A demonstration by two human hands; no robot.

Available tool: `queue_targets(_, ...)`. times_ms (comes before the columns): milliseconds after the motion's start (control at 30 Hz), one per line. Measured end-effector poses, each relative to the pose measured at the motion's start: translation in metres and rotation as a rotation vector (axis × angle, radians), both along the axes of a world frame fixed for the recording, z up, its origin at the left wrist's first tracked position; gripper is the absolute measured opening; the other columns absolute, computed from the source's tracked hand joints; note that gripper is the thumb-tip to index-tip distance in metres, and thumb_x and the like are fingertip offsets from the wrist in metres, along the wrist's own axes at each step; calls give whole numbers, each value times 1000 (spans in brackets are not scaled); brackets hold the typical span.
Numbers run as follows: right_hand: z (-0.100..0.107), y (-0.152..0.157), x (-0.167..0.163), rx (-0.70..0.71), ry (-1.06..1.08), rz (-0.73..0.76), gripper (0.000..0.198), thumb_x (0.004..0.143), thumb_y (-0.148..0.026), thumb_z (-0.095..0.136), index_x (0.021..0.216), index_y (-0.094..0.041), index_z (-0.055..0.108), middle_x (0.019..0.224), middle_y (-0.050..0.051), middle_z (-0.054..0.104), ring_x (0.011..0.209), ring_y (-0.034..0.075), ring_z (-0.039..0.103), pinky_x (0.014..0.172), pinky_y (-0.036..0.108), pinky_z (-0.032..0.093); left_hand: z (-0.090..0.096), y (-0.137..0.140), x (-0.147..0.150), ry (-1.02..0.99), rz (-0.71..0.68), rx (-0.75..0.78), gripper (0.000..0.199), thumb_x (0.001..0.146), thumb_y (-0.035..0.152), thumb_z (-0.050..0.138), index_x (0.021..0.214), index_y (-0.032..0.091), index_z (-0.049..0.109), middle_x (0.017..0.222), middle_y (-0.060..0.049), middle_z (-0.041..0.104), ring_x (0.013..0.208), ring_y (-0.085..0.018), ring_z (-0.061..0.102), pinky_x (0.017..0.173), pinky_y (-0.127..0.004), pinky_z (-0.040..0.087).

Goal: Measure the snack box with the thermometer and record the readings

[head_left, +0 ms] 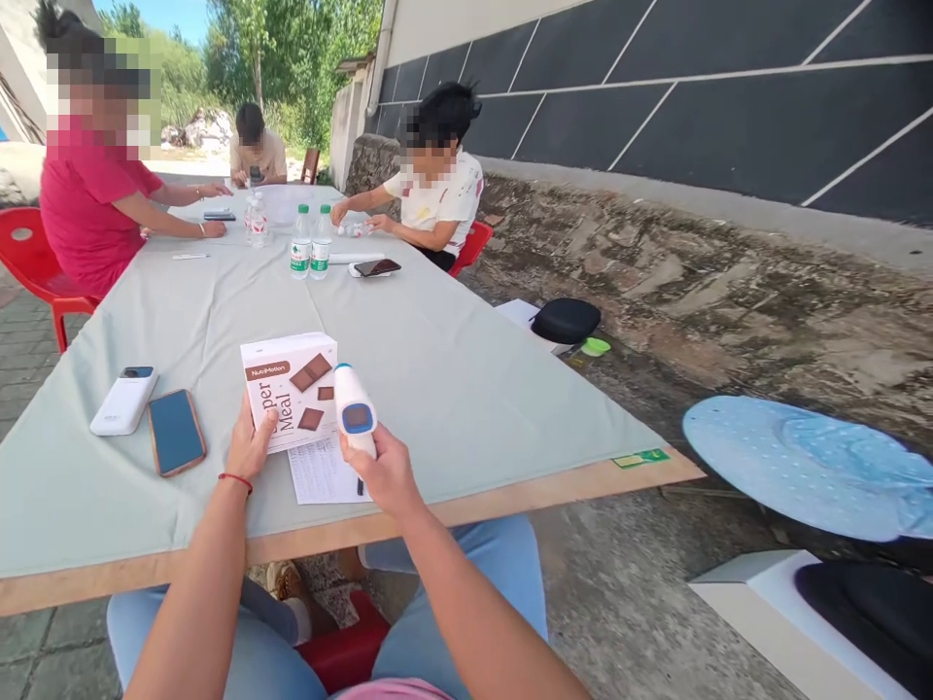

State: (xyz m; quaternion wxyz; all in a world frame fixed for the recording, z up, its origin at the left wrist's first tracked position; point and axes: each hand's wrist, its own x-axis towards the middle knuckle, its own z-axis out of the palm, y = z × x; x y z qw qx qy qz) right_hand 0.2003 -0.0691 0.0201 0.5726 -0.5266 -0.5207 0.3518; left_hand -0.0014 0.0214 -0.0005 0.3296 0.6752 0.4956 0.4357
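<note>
A white meal box with brown chocolate squares printed on it stands upright above the table's near part. My left hand grips its lower left side, thumb on the front face. My right hand is wrapped round the handle of a white infrared thermometer with a blue-rimmed screen; its head is close to the box's right edge. Beneath both lies a sheet of paper with handwriting, and part of a black pen shows on it. The fingers behind the box are hidden.
Left of the box lie a phone and a white power bank. Farther off stand water bottles and a dark phone. Several people sit around the cloth-covered table. A blue dotted round item is at the right.
</note>
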Motion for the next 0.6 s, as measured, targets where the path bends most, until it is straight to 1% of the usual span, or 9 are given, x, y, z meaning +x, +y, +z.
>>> queue_targets(100, 9, 10, -24, -27, 137, 90, 20, 76, -40, 57, 70, -21, 53, 59, -3, 51, 55, 13, 46, 54, 26, 41, 0, 1, 1, 14, -3, 29, 63, 89, 60, 46, 138, 20, 42, 129, -11, 61, 116, -29, 58, 97, -44, 46)
queue_targets(200, 12, 21, -35, -58, 276, 165, 29, 81, -49, 53, 73, -22, 50, 55, -5, 46, 50, 11, 42, 51, 26, 38, -3, 3, 1, -12, -10, 56, 62, 88, 60, 48, 134, 19, 45, 127, -11, 61, 115, -28, 58, 98, -43, 46)
queue_targets(267, 14, 23, -38, -67, 328, 183, 33, 81, -54, 54, 75, -22, 48, 56, -6, 47, 49, 11, 42, 51, 26, 38, -5, 4, 1, -25, -15, 55, 61, 88, 60, 49, 133, 19, 46, 125, -11, 62, 112, -28, 59, 97, -43, 46)
queue_targets(433, 21, 23, -42, -91, 355, 221, 38, 78, -58, 59, 77, -22, 50, 62, -3, 55, 53, 12, 49, 55, 27, 42, -7, 9, 1, -18, -17, 72, 61, 86, 61, 51, 131, 19, 48, 122, -12, 62, 107, -28, 61, 93, -43, 48)
queue_targets(500, 20, 24, -42, -83, 330, 196, 37, 77, -57, 61, 76, -21, 51, 62, -3, 55, 54, 12, 50, 56, 27, 43, -7, 10, 2, -18, -24, 107, 60, 87, 60, 51, 129, 19, 49, 123, -12, 62, 109, -27, 60, 93, -42, 47)
queue_targets(600, 15, 25, -41, -44, 272, 129, 34, 79, -53, 60, 70, -22, 51, 57, -4, 53, 55, 12, 50, 59, 27, 43, -5, 11, 4, -18, -29, 156, 56, 88, 59, 51, 127, 19, 50, 124, -12, 61, 112, -27, 58, 95, -42, 46)
